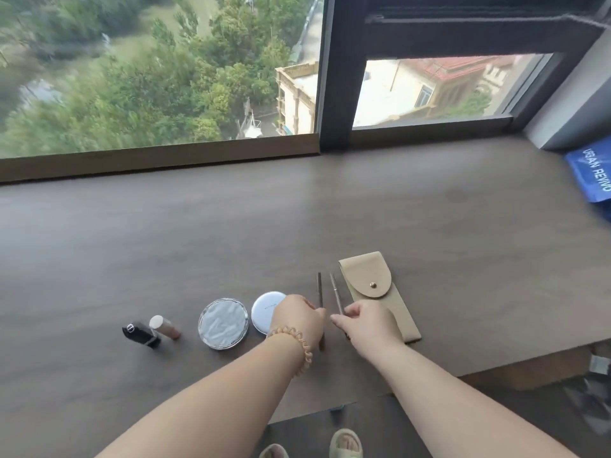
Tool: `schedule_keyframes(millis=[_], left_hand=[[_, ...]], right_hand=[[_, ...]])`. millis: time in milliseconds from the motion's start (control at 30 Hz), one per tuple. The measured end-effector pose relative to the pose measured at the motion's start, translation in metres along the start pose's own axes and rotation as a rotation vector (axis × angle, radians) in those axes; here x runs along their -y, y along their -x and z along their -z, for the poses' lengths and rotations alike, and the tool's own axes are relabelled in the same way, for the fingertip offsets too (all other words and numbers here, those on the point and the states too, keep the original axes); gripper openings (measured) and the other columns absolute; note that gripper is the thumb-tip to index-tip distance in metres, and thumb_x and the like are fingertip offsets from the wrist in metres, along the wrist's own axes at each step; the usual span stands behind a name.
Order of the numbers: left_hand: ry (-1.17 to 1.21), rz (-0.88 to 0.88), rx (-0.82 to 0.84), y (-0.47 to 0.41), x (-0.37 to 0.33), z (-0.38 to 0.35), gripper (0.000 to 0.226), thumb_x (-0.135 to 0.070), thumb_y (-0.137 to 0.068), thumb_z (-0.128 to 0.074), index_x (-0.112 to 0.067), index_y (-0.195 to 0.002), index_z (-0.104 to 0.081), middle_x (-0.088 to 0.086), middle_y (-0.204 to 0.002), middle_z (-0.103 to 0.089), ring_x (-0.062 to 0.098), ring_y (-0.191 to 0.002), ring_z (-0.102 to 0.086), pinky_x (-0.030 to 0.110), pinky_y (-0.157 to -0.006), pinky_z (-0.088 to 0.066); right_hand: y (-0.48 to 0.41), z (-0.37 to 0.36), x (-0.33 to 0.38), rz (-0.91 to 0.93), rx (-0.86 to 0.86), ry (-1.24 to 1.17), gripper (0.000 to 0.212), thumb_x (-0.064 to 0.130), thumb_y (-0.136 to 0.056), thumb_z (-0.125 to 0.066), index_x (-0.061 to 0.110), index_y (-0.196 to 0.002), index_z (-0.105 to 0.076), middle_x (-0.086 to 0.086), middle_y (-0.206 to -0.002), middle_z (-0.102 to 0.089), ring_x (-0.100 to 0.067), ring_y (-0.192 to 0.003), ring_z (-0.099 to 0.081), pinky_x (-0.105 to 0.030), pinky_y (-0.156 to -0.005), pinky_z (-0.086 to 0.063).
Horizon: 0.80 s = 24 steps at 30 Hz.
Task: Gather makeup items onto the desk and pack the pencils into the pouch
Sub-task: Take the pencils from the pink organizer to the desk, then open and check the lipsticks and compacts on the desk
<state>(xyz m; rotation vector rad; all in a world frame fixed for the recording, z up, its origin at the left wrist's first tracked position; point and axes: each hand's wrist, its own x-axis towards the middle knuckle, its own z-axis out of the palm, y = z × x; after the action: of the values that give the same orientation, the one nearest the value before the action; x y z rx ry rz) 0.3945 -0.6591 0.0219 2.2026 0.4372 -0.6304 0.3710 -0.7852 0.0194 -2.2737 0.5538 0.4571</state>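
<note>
On the brown bench (429, 226) below the window, two slim pencils lie side by side just left of the beige pouch (373, 285), whose flap is snapped down. The left hand (297, 317) curls its fingers (315, 310) onto the left pencil (319, 289). The right hand (367, 322) pinches the right pencil (336, 292) and overlaps the pouch. Further left sit a white compact (264, 309), a silver compact (223, 323), a small capped bottle (163, 326) and a black lipstick (140, 333).

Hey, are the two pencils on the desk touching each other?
Apart. The head view shows bare desk between the left pencil and the right pencil along their visible lengths.
</note>
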Motion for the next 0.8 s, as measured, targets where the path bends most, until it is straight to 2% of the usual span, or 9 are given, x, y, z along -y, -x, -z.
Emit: schedule_keyframes(millis=[67, 200, 333, 433, 533, 633, 700, 800], left_hand=[[-0.049, 0.011, -0.058, -0.006, -0.001, -0.005, 0.018, -0.022, -0.080, -0.054, -0.008, -0.069, -0.057, 0.003, -0.058, -0.056, 0.021, -0.059, -0.052, 0.026, -0.059, -0.039], [-0.109, 0.043, -0.115, -0.013, -0.004, -0.015, 0.021, -0.025, -0.083, -0.054, -0.006, -0.083, -0.064, 0.010, -0.083, -0.070, 0.028, -0.082, -0.065, 0.028, -0.065, -0.045], [-0.167, 0.044, -0.183, -0.014, -0.006, -0.021, 0.021, -0.030, -0.082, -0.058, -0.010, -0.087, -0.063, 0.007, -0.089, -0.068, 0.027, -0.085, -0.064, 0.032, -0.075, -0.051], [-0.150, 0.060, -0.220, -0.008, -0.006, -0.025, 0.023, -0.034, -0.080, -0.060, -0.012, -0.089, -0.062, 0.005, -0.091, -0.067, 0.025, -0.087, -0.063, 0.033, -0.077, -0.052], [-0.132, 0.048, -0.244, 0.000, -0.006, -0.028, 0.022, -0.035, -0.082, -0.058, -0.015, -0.092, -0.060, 0.002, -0.095, -0.066, 0.023, -0.088, -0.062, 0.033, -0.078, -0.051], [-0.124, -0.017, -0.305, 0.012, -0.003, -0.027, 0.029, -0.037, -0.087, -0.054, -0.019, -0.109, -0.057, -0.002, -0.108, -0.063, 0.019, -0.100, -0.060, 0.032, -0.084, -0.049], [-0.133, -0.062, -0.354, 0.022, 0.001, -0.022, 0.033, -0.038, -0.089, -0.052, -0.022, -0.118, -0.054, -0.004, -0.117, -0.059, 0.016, -0.107, -0.057, 0.033, -0.088, -0.047], [-0.156, -0.086, -0.437, 0.041, 0.013, -0.008, 0.033, -0.038, -0.090, -0.050, -0.025, -0.120, -0.052, -0.006, -0.121, -0.057, 0.015, -0.108, -0.056, 0.031, -0.089, -0.046]], right_hand=[[-0.009, -0.002, 0.000, 0.029, 0.015, 0.082, 0.030, 0.045, -0.077, -0.069, 0.023, -0.096, -0.065, 0.003, -0.094, -0.071, -0.017, -0.088, -0.065, -0.031, -0.081, -0.051], [-0.020, -0.002, 0.002, 0.089, 0.037, 0.203, 0.028, 0.046, -0.079, -0.065, 0.026, -0.099, -0.061, 0.006, -0.097, -0.067, -0.017, -0.092, -0.062, -0.030, -0.077, -0.049], [-0.022, 0.001, 0.002, 0.153, 0.038, 0.266, 0.028, 0.045, -0.080, -0.062, 0.027, -0.101, -0.058, 0.006, -0.100, -0.066, -0.018, -0.094, -0.061, -0.027, -0.071, -0.043], [-0.022, 0.003, -0.002, 0.221, 0.051, 0.304, 0.026, 0.042, -0.080, -0.061, 0.026, -0.101, -0.058, 0.004, -0.101, -0.066, -0.021, -0.096, -0.061, -0.029, -0.073, -0.045], [-0.022, 0.006, -0.004, 0.280, 0.071, 0.324, 0.026, 0.042, -0.081, -0.059, 0.027, -0.103, -0.059, 0.003, -0.102, -0.066, -0.021, -0.097, -0.060, -0.030, -0.075, -0.047], [-0.019, 0.009, -0.004, 0.350, 0.039, 0.337, 0.027, 0.041, -0.083, -0.057, 0.027, -0.107, -0.057, 0.004, -0.099, -0.067, -0.020, -0.095, -0.061, -0.029, -0.072, -0.045], [-0.015, 0.011, -0.002, 0.410, -0.033, 0.293, 0.025, 0.037, -0.085, -0.055, 0.026, -0.107, -0.058, 0.006, -0.096, -0.066, -0.019, -0.090, -0.061, -0.028, -0.067, -0.042], [-0.006, 0.010, 0.013, 0.491, -0.064, 0.192, 0.020, 0.031, -0.085, -0.055, 0.024, -0.103, -0.061, 0.008, -0.088, -0.063, -0.018, -0.084, -0.058, -0.028, -0.064, -0.040]])
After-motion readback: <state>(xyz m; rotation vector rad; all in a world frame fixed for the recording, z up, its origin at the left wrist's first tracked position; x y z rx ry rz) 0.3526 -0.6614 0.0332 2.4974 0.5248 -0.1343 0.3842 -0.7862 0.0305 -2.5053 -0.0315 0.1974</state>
